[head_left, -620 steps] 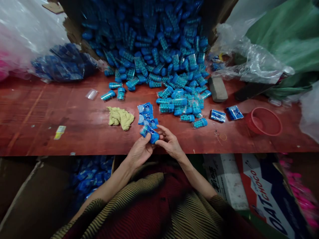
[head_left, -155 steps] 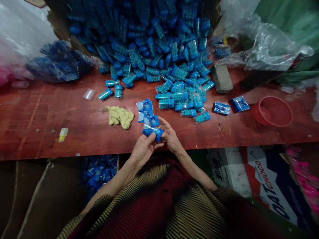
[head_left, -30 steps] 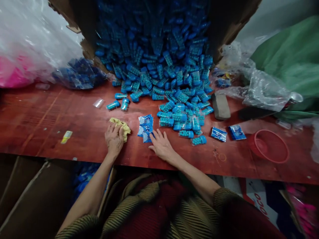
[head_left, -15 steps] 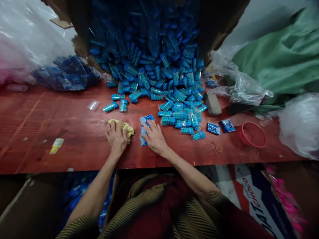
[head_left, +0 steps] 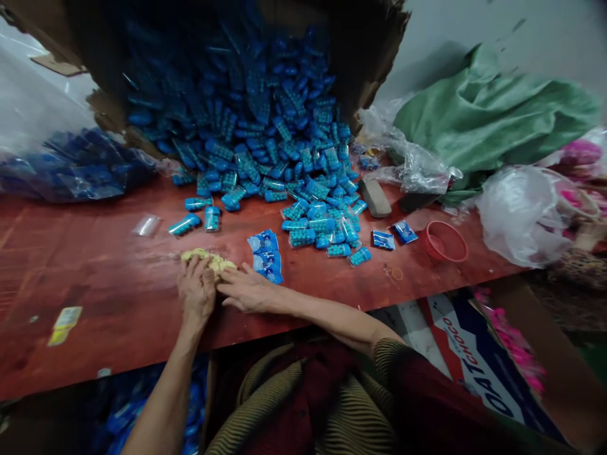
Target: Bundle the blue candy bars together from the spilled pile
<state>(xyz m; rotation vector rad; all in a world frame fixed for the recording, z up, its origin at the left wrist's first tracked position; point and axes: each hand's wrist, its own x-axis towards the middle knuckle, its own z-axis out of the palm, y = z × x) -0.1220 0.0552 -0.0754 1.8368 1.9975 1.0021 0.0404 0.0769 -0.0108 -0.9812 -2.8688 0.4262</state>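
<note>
On the red table top (head_left: 142, 272) my left hand (head_left: 196, 292) presses down with curled fingers on a crumpled yellow cloth (head_left: 208, 259). My right hand (head_left: 249, 289) lies beside it, fingers stretched out towards the cloth's right edge; whether the fingertips grip any of it I cannot tell. Just behind the right hand, several small blue printed packets (head_left: 266, 251) lie in an overlapping column. Past them is a loose heap of small clear tubes with blue caps and blue beads (head_left: 303, 224).
A torn cardboard box (head_left: 382, 57) spills tubes onto the table. A grey block (head_left: 376, 198), two blue packets (head_left: 383, 239) and a red basket (head_left: 446, 241) lie to the right. A yellow label (head_left: 65, 325) is at left. Another person's arm (head_left: 588, 234) shows at the right edge.
My right hand has left the blue packets and moved left to the cloth, uncovering them. My left hand stays on the cloth. The view has swung to the right.
</note>
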